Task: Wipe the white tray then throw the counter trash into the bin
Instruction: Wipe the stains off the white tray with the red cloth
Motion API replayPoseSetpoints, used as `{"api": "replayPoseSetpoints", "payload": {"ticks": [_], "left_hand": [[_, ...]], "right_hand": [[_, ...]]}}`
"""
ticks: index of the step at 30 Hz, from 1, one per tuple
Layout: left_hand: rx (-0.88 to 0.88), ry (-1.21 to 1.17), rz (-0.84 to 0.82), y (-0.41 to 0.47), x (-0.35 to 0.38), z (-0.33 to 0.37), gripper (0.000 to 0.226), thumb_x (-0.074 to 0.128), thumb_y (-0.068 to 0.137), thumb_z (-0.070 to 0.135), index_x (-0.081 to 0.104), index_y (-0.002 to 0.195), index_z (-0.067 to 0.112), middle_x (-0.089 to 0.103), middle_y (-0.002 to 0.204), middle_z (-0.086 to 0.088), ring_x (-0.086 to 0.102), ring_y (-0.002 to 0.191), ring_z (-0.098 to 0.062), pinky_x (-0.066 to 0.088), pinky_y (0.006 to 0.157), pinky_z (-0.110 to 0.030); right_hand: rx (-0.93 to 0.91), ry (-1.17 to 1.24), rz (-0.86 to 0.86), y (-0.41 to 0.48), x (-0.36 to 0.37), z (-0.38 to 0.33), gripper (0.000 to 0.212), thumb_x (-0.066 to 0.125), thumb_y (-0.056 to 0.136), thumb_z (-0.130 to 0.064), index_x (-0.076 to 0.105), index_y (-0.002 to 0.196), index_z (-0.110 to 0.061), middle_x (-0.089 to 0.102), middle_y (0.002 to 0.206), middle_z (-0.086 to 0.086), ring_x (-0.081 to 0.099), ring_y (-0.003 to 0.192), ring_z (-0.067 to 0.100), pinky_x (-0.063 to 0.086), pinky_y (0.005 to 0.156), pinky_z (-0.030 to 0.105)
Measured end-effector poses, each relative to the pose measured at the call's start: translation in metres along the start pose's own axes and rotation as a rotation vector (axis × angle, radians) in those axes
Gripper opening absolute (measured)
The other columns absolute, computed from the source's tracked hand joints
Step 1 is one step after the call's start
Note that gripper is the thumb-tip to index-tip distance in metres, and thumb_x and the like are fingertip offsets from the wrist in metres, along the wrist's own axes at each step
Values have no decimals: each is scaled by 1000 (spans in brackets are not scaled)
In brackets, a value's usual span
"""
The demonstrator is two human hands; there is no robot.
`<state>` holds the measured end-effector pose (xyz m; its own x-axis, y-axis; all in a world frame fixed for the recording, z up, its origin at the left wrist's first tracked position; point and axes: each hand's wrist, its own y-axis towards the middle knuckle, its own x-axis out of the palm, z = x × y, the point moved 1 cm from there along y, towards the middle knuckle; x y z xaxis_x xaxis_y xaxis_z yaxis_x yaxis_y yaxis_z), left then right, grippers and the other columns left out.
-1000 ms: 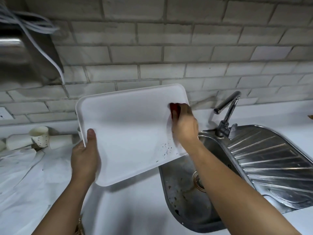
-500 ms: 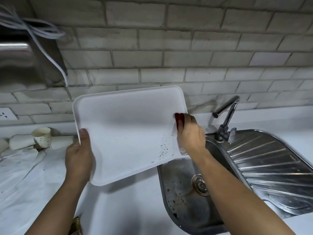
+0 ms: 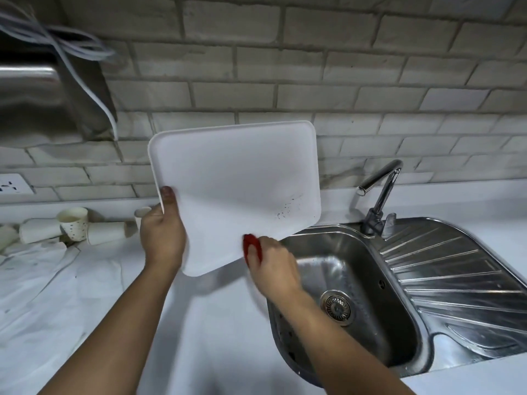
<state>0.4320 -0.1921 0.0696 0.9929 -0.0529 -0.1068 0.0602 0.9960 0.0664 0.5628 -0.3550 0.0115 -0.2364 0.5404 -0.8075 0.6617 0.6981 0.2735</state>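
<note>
A white tray is held up tilted over the counter, next to the sink. My left hand grips its left edge, thumb on the inner face. My right hand holds a red wiping pad against the tray's lower edge. Dark specks remain near the tray's lower right corner. Used paper cups lie on the counter at the left, on crumpled white paper.
A steel sink with a drainboard and a tap sits to the right. A brick wall is behind. A steel appliance with white cables hangs at the upper left. A wall socket is at the far left.
My right hand with the red pad has swept from the tray's right edge down to its lower edge. The tray has shifted slightly right.
</note>
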Motion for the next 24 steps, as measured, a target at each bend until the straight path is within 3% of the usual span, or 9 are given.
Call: {"api": "replayPoseSetpoints", "payload": {"ticks": [6, 9, 11, 13, 16, 20, 24], "left_hand": [[-26, -49, 9, -15, 21, -7, 65, 35, 85, 87, 65, 72, 30, 62, 54, 18, 58, 53, 7, 42, 61, -26], [-65, -71, -1, -16, 18, -13, 67, 37, 81, 91, 66, 77, 30, 61, 54, 18, 59, 54, 6, 44, 62, -27], [-74, -94, -10, -14, 11, -14, 61, 41, 78, 93, 72, 77, 40, 69, 64, 23, 64, 60, 9, 46, 65, -24], [-51, -104, -15, -8, 1, -12, 55, 44, 77, 92, 74, 76, 47, 74, 75, 22, 68, 67, 7, 49, 69, -24], [-27, -90, -10, 3, -12, -9, 69, 46, 75, 93, 76, 80, 31, 76, 79, 16, 72, 74, -2, 52, 70, -23], [11, -72, -31, 9, -28, -4, 63, 48, 81, 87, 73, 73, 29, 74, 71, 16, 67, 61, 6, 45, 50, -8], [-1, -25, -64, 19, -35, -8, 73, 47, 80, 89, 68, 75, 19, 72, 66, 14, 66, 60, 0, 49, 63, -24]], "right_hand": [[-241, 33, -108, -32, 17, -47, 33, 38, 98, -46, 58, 98, -19, 65, 98, 4, 63, 89, 30, 47, 72, 40], [-374, -47, -139, -39, 15, -44, 34, 43, 95, -50, 59, 107, -23, 63, 100, -1, 65, 85, 28, 48, 67, 37], [-425, -94, -128, -34, 4, -27, 36, 49, 91, -50, 60, 115, -26, 64, 107, -4, 67, 87, 26, 51, 66, 35], [-404, -121, -67, -24, -11, -4, 35, 55, 89, -48, 63, 117, -28, 67, 110, -7, 69, 88, 24, 53, 66, 34], [-291, -212, 15, -5, -35, 41, 36, 52, 91, -48, 64, 120, -31, 69, 113, -8, 70, 90, 24, 57, 70, 38], [-175, -388, -18, 18, -65, 99, 41, 39, 95, -53, 58, 124, -32, 68, 112, -7, 70, 85, 22, 57, 72, 38], [-238, -576, -56, 36, -84, 129, 41, 37, 94, -55, 55, 126, -35, 66, 116, -4, 70, 84, 25, 55, 66, 36]]}}
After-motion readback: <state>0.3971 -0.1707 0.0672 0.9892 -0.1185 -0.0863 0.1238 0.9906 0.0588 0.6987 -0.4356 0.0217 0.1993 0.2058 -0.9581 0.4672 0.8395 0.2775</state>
